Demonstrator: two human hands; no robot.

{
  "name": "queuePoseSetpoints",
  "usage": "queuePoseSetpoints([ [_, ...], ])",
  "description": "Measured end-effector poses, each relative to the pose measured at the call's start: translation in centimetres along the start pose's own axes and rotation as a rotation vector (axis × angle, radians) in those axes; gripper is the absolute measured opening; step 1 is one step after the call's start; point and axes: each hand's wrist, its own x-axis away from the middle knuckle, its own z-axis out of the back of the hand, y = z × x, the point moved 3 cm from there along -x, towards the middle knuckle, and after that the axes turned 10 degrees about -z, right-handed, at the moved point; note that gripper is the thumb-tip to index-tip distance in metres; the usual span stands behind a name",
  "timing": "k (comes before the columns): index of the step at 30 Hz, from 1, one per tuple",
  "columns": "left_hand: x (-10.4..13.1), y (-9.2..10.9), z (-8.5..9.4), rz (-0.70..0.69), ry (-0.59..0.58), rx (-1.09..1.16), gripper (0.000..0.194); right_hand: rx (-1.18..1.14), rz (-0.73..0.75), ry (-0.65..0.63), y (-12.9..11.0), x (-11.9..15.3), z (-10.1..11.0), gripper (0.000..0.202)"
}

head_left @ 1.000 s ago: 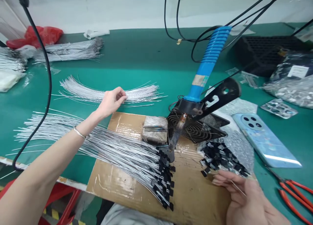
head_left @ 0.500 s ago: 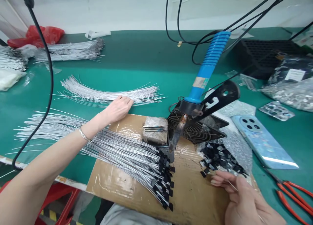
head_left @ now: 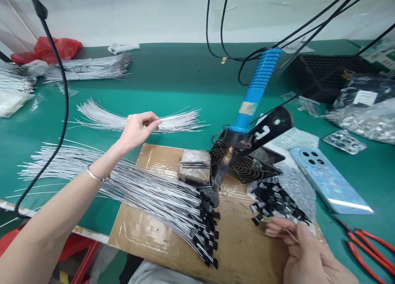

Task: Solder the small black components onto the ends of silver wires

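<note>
My left hand (head_left: 141, 128) is over the middle of a loose bundle of white wires (head_left: 182, 120), thumb and fingertips pinched together; what is between them is too small to tell. Beside the small black connectors (head_left: 277, 199), my right hand (head_left: 304, 245) has its fingers closed round a thin wire-like piece (head_left: 291, 236). A larger bundle of wires (head_left: 148, 185) with black ends lies across the cardboard (head_left: 240, 243). The blue-handled soldering iron (head_left: 259, 82) hangs in a black stand, its tip near a block (head_left: 195, 166) bearing thin metal rods.
A blue phone (head_left: 331, 179) and red-handled scissors (head_left: 367, 251) lie at the right. Behind are a black tray (head_left: 327, 74) and bagged parts (head_left: 367, 119). A black cable (head_left: 63, 91) hangs at the left, near more wire bundles (head_left: 89, 68) and a red bag (head_left: 58, 49).
My left hand has turned and lifted slightly from the wires, moving a little left, its thumb and fingertips now pinched. The right hand has hardly moved. The view has shifted slightly.
</note>
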Motion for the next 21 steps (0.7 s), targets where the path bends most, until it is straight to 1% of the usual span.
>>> queuePoseSetpoints([
  [2, 0.0, 0.6, 1.1, 0.014, -0.015, 0.011, 0.024, -0.033, 0.024, -0.021, 0.3, -0.2, 0.1, 0.036],
  [3, 0.0, 0.9, 1.6, 0.025, -0.042, 0.031, 0.024, -0.050, 0.034, -0.028, 0.4, -0.3, 0.2, 0.037],
  [6, 0.1, 1.2, 2.7, 0.062, -0.173, 0.141, 0.025, -0.079, 0.045, -0.033, 0.4, -0.3, 0.2, 0.037],
  [9, 0.6, 1.2, 3.1, 0.093, -0.266, 0.231, 0.027, -0.076, 0.061, -0.032, -0.3, -0.1, -0.1, 0.037],
  [11, 0.9, 0.9, 2.9, 0.106, -0.283, 0.256, 0.028, -0.078, 0.057, -0.025, -0.8, 0.1, -0.4, 0.040],
  [13, 1.1, 0.3, 2.4, 0.113, -0.271, 0.258, 0.029, -0.083, 0.044, -0.021, -1.2, 0.3, -0.6, 0.045],
  [16, 1.0, -0.8, 1.4, 0.103, -0.209, 0.211, 0.030, -0.066, 0.042, -0.013, -1.4, 0.3, -0.6, 0.046],
  [19, 0.8, -1.5, 0.8, 0.062, -0.100, 0.108, 0.026, -0.054, 0.049, -0.006, -1.2, 0.2, -0.4, 0.043],
  [21, 0.7, -1.3, 1.1, 0.030, -0.018, 0.038, 0.024, -0.067, 0.051, -0.018, -1.0, 0.0, -0.2, 0.045],
])
